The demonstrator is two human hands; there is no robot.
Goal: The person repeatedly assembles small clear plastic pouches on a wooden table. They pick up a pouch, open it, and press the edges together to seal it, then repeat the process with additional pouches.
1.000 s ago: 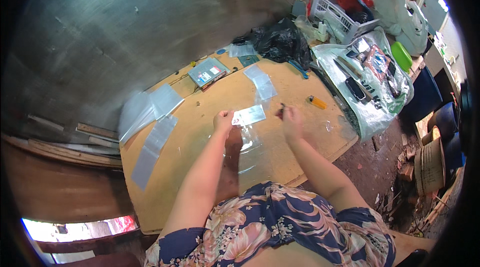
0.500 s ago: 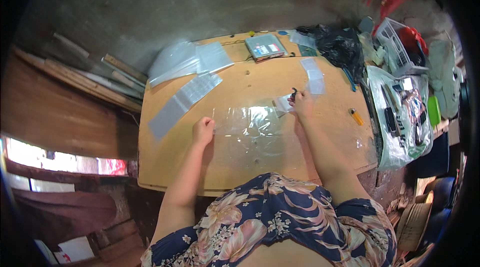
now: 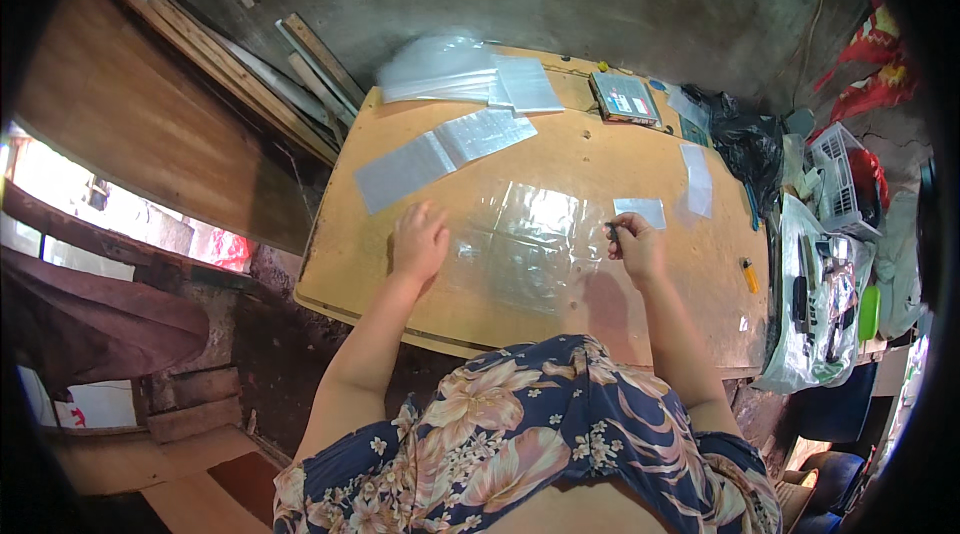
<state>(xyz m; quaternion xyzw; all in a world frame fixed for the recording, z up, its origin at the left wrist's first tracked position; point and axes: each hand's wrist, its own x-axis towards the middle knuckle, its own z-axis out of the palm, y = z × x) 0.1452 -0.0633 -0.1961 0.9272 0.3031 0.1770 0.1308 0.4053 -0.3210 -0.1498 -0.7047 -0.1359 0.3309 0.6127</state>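
Observation:
A clear, creased plastic sheet (image 3: pixel 535 219) lies on the wooden table, shining where light falls on it. Beside its left edge is my left hand (image 3: pixel 421 242), fingers loosely bent and slightly blurred, with nothing seen in them. At the sheet's right edge, my right hand (image 3: pixel 636 246) is closed on a small black object (image 3: pixel 612 231), mostly hidden by the fingers. Just beyond that hand rests a small whitish plastic piece (image 3: pixel 640 211). Two long translucent plastic strips (image 3: pixel 445 156) lie end to end beyond my left hand.
At the back are stacked plastic sheets (image 3: pixel 440 74) and a flat box (image 3: pixel 625 99). Another plastic strip (image 3: pixel 697 179) and a yellow lighter (image 3: pixel 750 275) lie toward the right. Black bags (image 3: pixel 745 139), a white basket (image 3: pixel 838 179) and a bag of tools (image 3: pixel 815 284) crowd the right side.
My left hand has loosened from its closed grip at the sheet's left edge. My right hand has drawn nearer, away from the small whitish piece. The view has shifted and turned.

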